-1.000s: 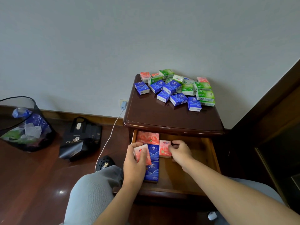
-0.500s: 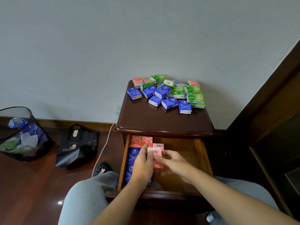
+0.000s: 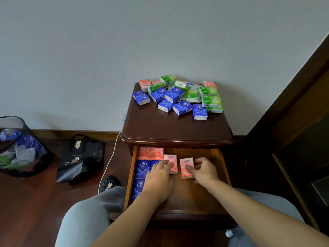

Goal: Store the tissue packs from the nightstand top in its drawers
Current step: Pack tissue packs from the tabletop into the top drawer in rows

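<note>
A pile of blue, green and pink tissue packs (image 3: 179, 97) lies at the back of the dark wooden nightstand top (image 3: 176, 129). Its top drawer (image 3: 218, 168) is pulled out. Two pink packs (image 3: 150, 153) and several blue packs (image 3: 142, 169) line the drawer's left side. My left hand (image 3: 159, 177) lies flat with its fingertips on a pink pack (image 3: 170, 157) beside them. My right hand (image 3: 204, 170) pinches another pink pack (image 3: 186, 168) lying flat on the drawer floor, a little to the right.
A wire waste bin (image 3: 21, 148) with rubbish stands at the far left, a black bag (image 3: 80, 157) beside it. A white cable (image 3: 110, 157) runs down from a wall socket. A dark shoe (image 3: 109, 182) lies by my left knee. Dark wooden furniture (image 3: 302, 122) closes the right side.
The two pink packs, held together in the drawer before, now lie apart on its floor. My right hand moved its pack to the right. The camera has shifted.
</note>
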`<state>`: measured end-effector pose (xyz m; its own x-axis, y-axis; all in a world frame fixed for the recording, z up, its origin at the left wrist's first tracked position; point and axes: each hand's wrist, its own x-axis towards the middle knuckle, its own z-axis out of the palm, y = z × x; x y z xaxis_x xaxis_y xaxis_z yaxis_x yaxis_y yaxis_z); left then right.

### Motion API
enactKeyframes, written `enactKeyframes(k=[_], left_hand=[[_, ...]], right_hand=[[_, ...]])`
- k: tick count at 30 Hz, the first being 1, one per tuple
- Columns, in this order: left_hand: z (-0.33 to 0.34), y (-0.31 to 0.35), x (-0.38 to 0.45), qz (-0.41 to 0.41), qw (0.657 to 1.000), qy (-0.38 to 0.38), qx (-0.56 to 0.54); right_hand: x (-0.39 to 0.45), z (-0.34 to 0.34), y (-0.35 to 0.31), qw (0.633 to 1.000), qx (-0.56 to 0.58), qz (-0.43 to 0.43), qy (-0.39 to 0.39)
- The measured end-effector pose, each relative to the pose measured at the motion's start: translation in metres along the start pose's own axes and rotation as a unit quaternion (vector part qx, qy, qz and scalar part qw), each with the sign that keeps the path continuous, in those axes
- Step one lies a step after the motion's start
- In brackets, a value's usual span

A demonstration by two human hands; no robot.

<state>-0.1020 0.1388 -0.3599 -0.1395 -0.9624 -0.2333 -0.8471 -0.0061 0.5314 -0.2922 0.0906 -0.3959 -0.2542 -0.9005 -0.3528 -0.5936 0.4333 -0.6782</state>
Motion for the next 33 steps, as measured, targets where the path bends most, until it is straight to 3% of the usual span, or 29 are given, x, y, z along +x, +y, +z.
enactKeyframes(k=[6, 23, 28, 31, 33], left_hand=[[0.002, -0.001, 0.016, 0.016, 0.995, -0.056, 0.078], [0.003, -0.004, 0.02, -0.01, 0.997, -0.062, 0.047], [-0.008, 0.005, 0.016, -0.01, 0.995, -0.087, 0.039], [-0.015, 0.012, 0.013, 0.004, 0.999, -0.032, 0.029], [-0.021, 0.018, 0.013, 0.023, 0.999, 0.037, 0.01]], right_hand=[[0.007, 0.013, -0.003, 0.999, 0.031, 0.001, 0.017], [0.017, 0.018, -0.01, 0.999, 0.036, -0.008, -0.007], [0.007, 0.008, -0.013, 0.999, 0.04, 0.004, 0.032], [-0.005, -0.009, -0.015, 0.995, 0.001, -0.012, 0.096], [-0.015, -0.025, -0.018, 0.985, -0.032, -0.086, 0.147]])
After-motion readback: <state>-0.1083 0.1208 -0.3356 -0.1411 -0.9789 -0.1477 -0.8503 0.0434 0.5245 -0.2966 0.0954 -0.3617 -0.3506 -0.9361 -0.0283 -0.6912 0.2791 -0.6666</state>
